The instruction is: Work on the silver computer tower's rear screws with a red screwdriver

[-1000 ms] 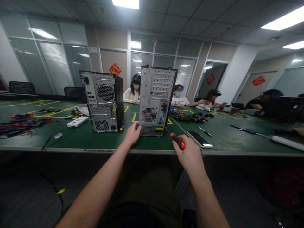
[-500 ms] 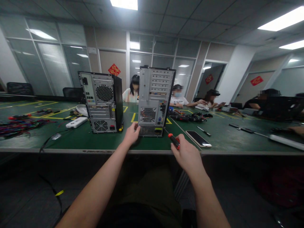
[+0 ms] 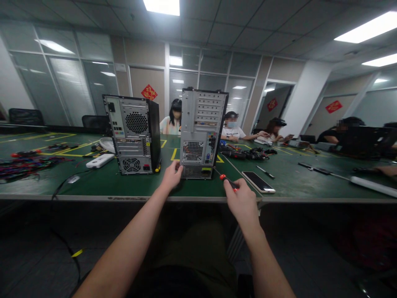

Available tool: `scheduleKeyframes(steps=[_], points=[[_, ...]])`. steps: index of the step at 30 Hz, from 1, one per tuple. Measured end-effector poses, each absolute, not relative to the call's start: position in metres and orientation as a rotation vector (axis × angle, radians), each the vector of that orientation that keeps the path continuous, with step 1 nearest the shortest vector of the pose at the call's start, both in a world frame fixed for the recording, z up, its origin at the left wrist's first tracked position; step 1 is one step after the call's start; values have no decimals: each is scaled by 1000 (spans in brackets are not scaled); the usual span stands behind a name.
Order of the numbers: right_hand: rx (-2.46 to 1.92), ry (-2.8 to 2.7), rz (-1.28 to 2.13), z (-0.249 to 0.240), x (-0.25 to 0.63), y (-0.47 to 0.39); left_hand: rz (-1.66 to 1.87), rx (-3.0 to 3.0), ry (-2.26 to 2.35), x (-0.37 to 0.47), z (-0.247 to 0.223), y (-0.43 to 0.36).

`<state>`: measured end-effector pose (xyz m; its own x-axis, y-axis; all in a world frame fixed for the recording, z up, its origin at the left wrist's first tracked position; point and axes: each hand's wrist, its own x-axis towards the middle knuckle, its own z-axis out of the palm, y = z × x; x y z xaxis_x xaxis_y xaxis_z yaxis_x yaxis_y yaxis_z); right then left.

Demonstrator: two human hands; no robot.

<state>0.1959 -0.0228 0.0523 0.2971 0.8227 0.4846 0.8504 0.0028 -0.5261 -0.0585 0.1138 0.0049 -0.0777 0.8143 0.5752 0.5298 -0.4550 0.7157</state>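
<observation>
A grey computer case (image 3: 192, 111) stands upright in front of me, its back panel with ports and vents facing me. My left hand (image 3: 171, 175) grips its lower left edge, with the thumb on the near side and some fingers hidden behind. My right hand (image 3: 242, 199) is closed around the red and black handle of a screwdriver (image 3: 228, 181). The screwdriver's thin shaft points up and left to the lower right edge of the case; exactly where its tip sits is too small to make out.
Left of it stands a second computer case (image 3: 133, 142). A white power strip (image 3: 99, 161) and bundled coloured wires (image 3: 27, 167) lie further left. On the right are a phone (image 3: 258, 182), a pen-like tool (image 3: 265, 172) and black cables (image 3: 248, 153). Several people sit across the green table (image 3: 198, 189).
My right hand has shifted its grip and turned on the screwdriver handle, while the shaft stays at the case edge. My left hand and both cases keep their places.
</observation>
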Motion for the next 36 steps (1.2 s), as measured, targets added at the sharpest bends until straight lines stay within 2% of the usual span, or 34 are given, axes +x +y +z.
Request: scheduleKeyframes(steps=[13, 26, 36], points=[[-1676, -1685, -118, 55, 195, -27, 1552, 1930, 1462, -58, 4, 116], [-1702, -1791, -426, 51, 194, -27, 1556, 1930, 1438, -59, 3, 117], [-1757, -1406, -12, 52, 188, -21, 1554, 1930, 1431, -59, 3, 116]])
